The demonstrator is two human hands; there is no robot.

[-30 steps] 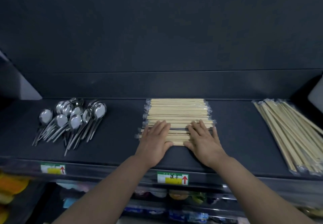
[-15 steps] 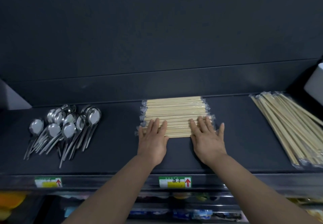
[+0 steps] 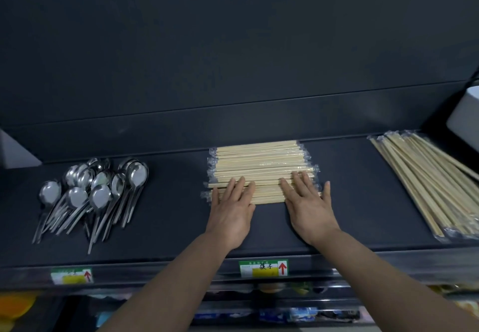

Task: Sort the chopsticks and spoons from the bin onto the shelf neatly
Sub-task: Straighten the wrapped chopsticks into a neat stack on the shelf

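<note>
A flat stack of short wrapped chopsticks (image 3: 260, 164) lies crosswise in the middle of the dark shelf (image 3: 171, 202). My left hand (image 3: 232, 207) lies flat with straight fingers on the stack's near left part. My right hand (image 3: 308, 203) lies flat the same way on its near right part, fingers spread. A heap of several metal spoons (image 3: 96, 189) sits at the shelf's left. A bundle of long wrapped chopsticks (image 3: 430, 184) lies lengthwise at the right. The bin is out of sight.
Price labels (image 3: 263, 268) are fixed to the shelf's front rail. A white box (image 3: 466, 116) stands at the far right, a pale block (image 3: 15, 150) at the far left. Lower shelves hold coloured packets (image 3: 298, 315).
Both hands have slid a little toward me along the stack, and my right fingers have spread wider. The view has shifted slightly; the stack's near edge looks straighter.
</note>
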